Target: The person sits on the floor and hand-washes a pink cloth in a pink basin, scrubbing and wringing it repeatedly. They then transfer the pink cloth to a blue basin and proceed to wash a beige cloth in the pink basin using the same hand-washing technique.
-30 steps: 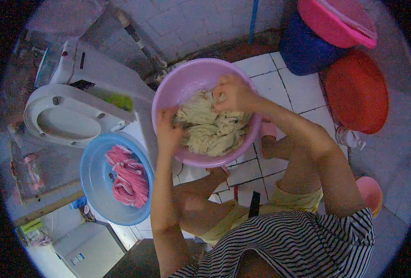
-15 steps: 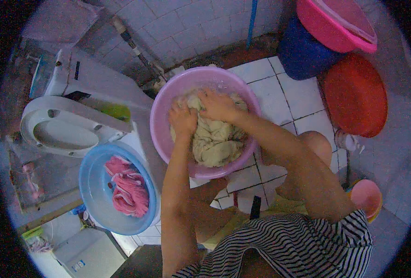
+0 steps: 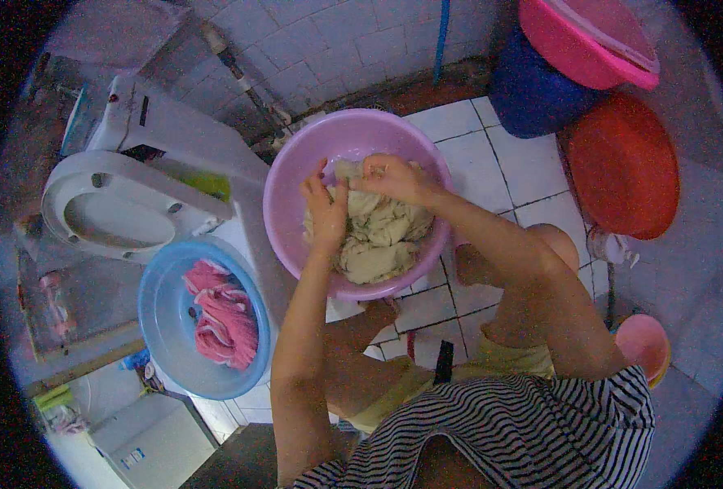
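Pale cloth: a soft, crumpled heap (image 3: 378,261) inside the lilac basin (image 3: 296,159), massed toward its near and right parts; a paler fold rises at the far side, between the hands.
Left hand: at the heap's left edge (image 3: 326,216), fingers spread and thumb apart; this grip is loose, not closed around cloth.
Right hand: over the heap's far part (image 3: 396,179), fingers curled beside the raised fold; whether the grip is clamped on it, one cannot tell.
Just changed: half a second ago both palms lay flat on the cloth; now the right fingers have curled and the left hand has turned on edge. The handling seems to have gone from pressing to gathering.
Lilac basin's edges: the rim is bare at far left and far right; the right forearm crosses the right rim, the left forearm the near-left one.
Open room: white floor tiles (image 3: 469,167) to the right; the person's legs limit the near side.
Left side: a blue basin (image 3: 162,326) holding a pink towel (image 3: 227,326), close by the left forearm.
Far right: a red basin (image 3: 622,171) beside a dark blue bucket (image 3: 529,94), well apart from the hands.
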`<state>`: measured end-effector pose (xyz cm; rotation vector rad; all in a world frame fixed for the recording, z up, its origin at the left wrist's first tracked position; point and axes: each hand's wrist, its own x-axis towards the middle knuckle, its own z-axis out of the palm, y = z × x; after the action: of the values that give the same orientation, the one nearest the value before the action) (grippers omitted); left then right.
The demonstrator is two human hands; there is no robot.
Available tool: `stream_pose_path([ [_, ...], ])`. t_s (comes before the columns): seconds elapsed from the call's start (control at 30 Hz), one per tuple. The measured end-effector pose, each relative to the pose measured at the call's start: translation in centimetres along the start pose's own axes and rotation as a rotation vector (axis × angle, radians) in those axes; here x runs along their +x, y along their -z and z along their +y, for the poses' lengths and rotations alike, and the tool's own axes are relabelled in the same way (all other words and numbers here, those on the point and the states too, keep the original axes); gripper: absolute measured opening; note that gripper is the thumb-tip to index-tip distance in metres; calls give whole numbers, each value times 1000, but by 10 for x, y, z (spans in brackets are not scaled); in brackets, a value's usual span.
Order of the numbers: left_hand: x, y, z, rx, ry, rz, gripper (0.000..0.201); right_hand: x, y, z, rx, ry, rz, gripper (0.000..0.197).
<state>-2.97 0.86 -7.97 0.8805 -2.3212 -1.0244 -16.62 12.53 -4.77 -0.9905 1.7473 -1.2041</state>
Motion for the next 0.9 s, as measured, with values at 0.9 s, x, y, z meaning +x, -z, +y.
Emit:
stream_pose_path([
  [0.9,43,-21,-37,-769,666,62,47,66,-21,65,552,-47,162,44],
])
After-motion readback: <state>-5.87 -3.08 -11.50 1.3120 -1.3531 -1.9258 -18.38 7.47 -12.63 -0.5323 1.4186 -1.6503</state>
